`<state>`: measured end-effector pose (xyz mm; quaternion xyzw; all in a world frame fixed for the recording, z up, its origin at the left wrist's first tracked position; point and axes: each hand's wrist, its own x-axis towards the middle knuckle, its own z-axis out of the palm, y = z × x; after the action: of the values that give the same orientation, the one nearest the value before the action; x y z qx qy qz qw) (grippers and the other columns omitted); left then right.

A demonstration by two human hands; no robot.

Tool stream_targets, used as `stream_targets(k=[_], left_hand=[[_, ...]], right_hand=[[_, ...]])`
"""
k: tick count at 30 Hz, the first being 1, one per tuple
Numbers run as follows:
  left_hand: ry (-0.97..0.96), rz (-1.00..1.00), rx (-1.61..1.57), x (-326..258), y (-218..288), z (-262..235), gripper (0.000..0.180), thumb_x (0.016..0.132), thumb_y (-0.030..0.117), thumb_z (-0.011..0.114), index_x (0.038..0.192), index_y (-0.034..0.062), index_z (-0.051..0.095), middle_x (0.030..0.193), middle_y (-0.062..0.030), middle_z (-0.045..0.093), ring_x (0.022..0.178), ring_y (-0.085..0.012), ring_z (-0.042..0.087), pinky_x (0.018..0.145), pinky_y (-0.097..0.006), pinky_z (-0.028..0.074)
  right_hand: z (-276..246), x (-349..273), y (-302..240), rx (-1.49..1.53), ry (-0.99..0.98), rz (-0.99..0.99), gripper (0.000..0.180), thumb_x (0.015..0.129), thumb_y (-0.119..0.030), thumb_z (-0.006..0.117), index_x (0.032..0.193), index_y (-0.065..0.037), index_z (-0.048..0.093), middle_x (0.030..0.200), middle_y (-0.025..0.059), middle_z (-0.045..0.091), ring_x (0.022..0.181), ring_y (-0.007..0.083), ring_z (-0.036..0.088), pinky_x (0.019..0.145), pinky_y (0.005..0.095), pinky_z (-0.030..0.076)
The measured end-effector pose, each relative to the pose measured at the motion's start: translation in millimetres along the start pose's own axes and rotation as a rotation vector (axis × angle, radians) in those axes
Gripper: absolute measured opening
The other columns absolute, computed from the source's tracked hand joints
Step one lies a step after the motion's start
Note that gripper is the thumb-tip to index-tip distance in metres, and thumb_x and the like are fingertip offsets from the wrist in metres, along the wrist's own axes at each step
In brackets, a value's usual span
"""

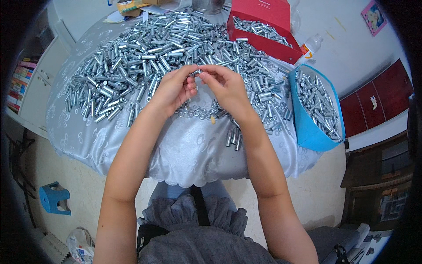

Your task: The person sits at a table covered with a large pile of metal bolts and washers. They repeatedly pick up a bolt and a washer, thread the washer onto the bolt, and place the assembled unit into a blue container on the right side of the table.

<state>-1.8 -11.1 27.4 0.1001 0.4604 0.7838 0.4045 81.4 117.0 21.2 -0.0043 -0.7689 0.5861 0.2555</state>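
My left hand (175,89) and my right hand (227,89) meet over the middle of the table. Between their pinched fingertips is a small shiny metal fitting (197,72); the fingers cover much of it, and its exact shape is too small to read. Behind and to the left spreads a big heap of silvery metal sleeves and bolts (154,48). Just below my hands lie many small metal rings or nuts (203,113). A few finished-looking metal cylinders (234,139) lie together beside my right forearm.
A blue fabric bin (314,136) full of metal bolts stands at the table's right edge. Behind it are a red box (268,42) of similar parts and a plastic bottle (311,46). A metal bucket (208,5) sits at the back. On the floor at left is a blue stool (54,198).
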Motion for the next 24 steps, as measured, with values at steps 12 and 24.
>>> stream_targets(k=[12,24], left_hand=[[0.026,0.016,0.039,-0.4,-1.3,1.7,0.016,0.084,0.021,0.058,0.078,0.0077,0.051,0.059,0.0045,0.044,0.051,-0.0044,0.043,0.048,-0.019,0.041],[0.063,0.104,0.119,3.5,-4.1,-4.8,0.025,0.081,0.028,0.061,0.069,0.0078,0.051,0.056,0.0020,0.044,0.047,-0.0083,0.044,0.047,-0.022,0.040]], right_hand=[[4.3,-0.8,-3.6,-0.116,0.043,-0.040,0.020,0.083,-0.010,0.056,0.100,-0.001,0.061,0.089,0.0113,0.062,0.078,0.0155,0.059,0.068,0.0260,0.045],[8.7,-2.8,-8.3,-0.197,0.082,-0.098,0.020,0.081,-0.012,0.059,0.098,-0.003,0.063,0.087,0.0098,0.062,0.074,0.0167,0.058,0.065,0.0270,0.044]])
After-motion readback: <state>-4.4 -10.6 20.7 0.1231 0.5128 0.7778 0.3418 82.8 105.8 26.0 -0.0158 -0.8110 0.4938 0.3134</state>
